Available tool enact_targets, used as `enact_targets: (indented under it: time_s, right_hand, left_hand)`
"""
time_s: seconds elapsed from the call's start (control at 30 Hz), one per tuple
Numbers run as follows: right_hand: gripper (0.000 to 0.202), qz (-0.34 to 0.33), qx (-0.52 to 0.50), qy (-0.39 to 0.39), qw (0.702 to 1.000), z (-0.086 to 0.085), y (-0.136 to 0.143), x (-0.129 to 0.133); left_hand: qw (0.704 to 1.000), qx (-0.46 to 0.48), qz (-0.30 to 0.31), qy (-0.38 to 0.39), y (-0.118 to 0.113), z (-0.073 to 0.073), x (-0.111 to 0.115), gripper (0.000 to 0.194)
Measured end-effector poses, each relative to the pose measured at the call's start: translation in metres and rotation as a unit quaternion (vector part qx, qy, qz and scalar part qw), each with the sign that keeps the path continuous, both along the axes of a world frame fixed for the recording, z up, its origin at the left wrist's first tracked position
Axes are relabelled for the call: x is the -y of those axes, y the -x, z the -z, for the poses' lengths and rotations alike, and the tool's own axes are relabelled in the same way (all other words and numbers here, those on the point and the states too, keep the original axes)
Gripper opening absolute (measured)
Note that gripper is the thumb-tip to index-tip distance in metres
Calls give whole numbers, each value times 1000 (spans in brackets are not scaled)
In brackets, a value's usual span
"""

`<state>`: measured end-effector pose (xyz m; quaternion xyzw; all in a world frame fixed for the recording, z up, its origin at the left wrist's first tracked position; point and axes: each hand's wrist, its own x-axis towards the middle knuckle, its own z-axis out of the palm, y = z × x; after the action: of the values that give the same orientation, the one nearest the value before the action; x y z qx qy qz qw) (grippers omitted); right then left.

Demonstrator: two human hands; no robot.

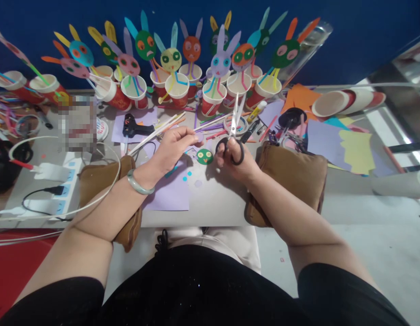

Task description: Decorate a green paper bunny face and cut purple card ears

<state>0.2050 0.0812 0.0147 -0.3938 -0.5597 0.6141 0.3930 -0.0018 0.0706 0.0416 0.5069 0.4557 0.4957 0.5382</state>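
Note:
My left hand (176,146) pinches a small piece of light purple paper (199,138) between thumb and fingertips. On my right hand (235,158), the fingers are in the black handles of a pair of scissors (234,122), whose blades point up and stand apart. Between the hands a green paper face (205,156) with round eyes and an orange beak-like mouth lies on the table. Small blue paper dots (185,178) and a pale scrap (198,183) are just below it. A purple sheet (171,194) lies under my left wrist.
Behind stand several paper cups (177,90) with rabbit-eared faces. A black glue gun (137,128) and a glue stick (257,111) lie nearer. Brown cushions (291,181) flank the workspace; a power strip (65,192) with cables is left, coloured paper (327,145) right.

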Motion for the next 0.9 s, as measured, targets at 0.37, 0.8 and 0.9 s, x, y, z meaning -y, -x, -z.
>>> enact_targets:
  time_s: [0.37,0.8,0.9]
  right_hand:
    - [57,137,275,-216,927,27,-12,-20]
    - [28,132,484,-250,829,-11,-38,-4]
    - [32,107,552,-221,797,-12,-44,22]
  left_hand:
    - [997,-55,60,17,4,14,-7,18]
    - [935,-174,303,58,10,17,-6,13]
    - [912,-229,337,35,6,19,-1,14]
